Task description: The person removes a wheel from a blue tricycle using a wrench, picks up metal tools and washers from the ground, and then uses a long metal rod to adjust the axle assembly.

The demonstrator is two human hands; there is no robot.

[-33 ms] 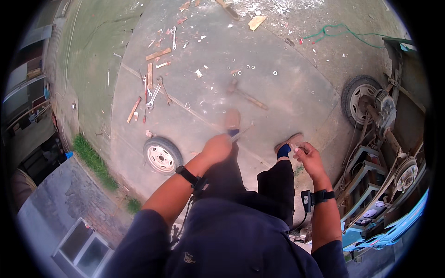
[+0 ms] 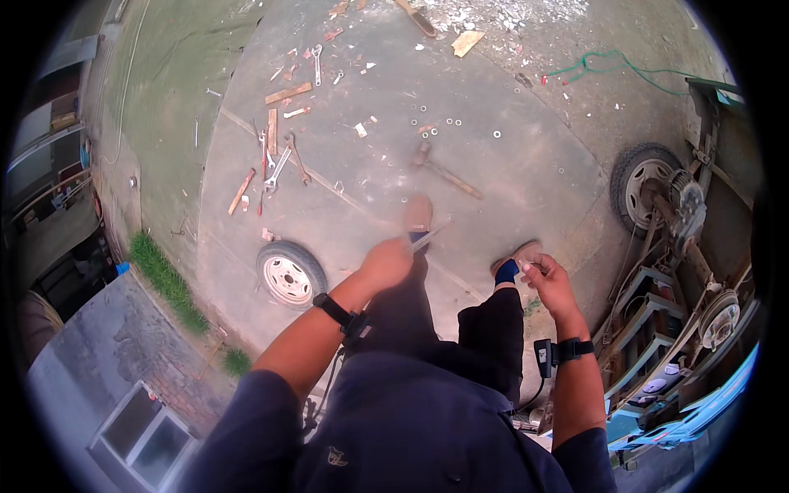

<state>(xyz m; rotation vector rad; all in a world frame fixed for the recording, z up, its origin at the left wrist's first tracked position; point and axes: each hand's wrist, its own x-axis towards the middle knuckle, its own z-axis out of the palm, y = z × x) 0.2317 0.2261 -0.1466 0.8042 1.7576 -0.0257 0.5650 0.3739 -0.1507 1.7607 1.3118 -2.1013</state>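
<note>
My left hand (image 2: 388, 263) is closed around a thin, pale rod-like tool (image 2: 425, 239), its narrow end pointing forward and right above the ground. Its exact kind is too blurred to make out. My right hand (image 2: 549, 281) is held off to the right, thumb and fingers curled together; whatever may be between them is too small to name. Beyond both hands a wooden-handled hammer (image 2: 454, 180) lies on the concrete. Several small ring-shaped pieces (image 2: 449, 122) are scattered past it. Farther left lie wrenches (image 2: 278, 171) and a red-handled tool (image 2: 242, 191).
A small wheel with a tyre (image 2: 291, 276) lies left of my feet. At right stands a machine frame (image 2: 649, 329) with another wheel (image 2: 645, 187). A green cord (image 2: 616, 56), wooden pieces (image 2: 288, 93) and white debris (image 2: 526, 18) lie farther out.
The view has shifted slightly, so the ground things sit a little lower and farther right. Both hands keep nearly the same pose.
</note>
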